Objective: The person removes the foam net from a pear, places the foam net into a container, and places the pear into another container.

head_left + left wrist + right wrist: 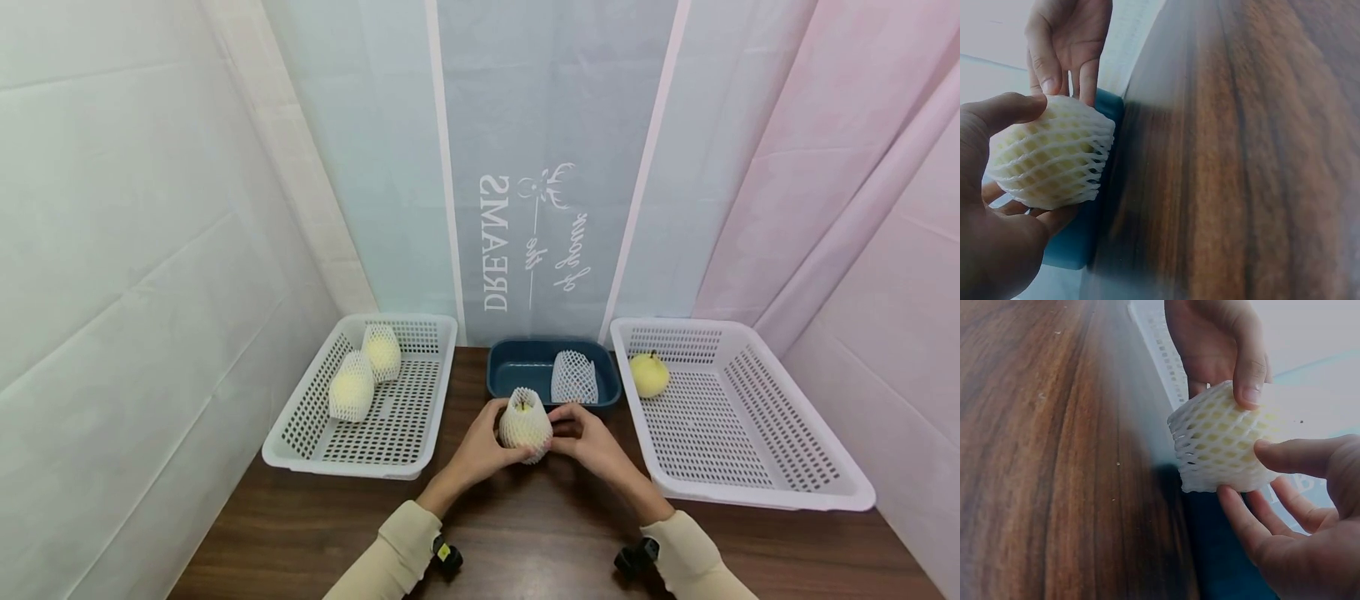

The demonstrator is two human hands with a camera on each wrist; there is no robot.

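A yellow pear in a white foam net sleeve [526, 428] is held between both hands over the wooden table, its stem showing through the open top. My left hand [482, 446] grips it from the left, thumb on the near side and fingers curled behind, as the left wrist view shows on the netted pear [1054, 153]. My right hand [592, 443] pinches the sleeve from the right; in the right wrist view its thumb and fingertips press the net [1222, 440]. Just behind stands a dark blue basin [517, 372] with a loose foam net [574, 379] inside.
On the left, a white slotted basket [408, 433] holds two netted pears [352, 390]. A second white basket [757, 400] on the right holds one bare yellow pear [649, 376]. A printed curtain [555, 100] hangs behind the wooden table [525, 533].
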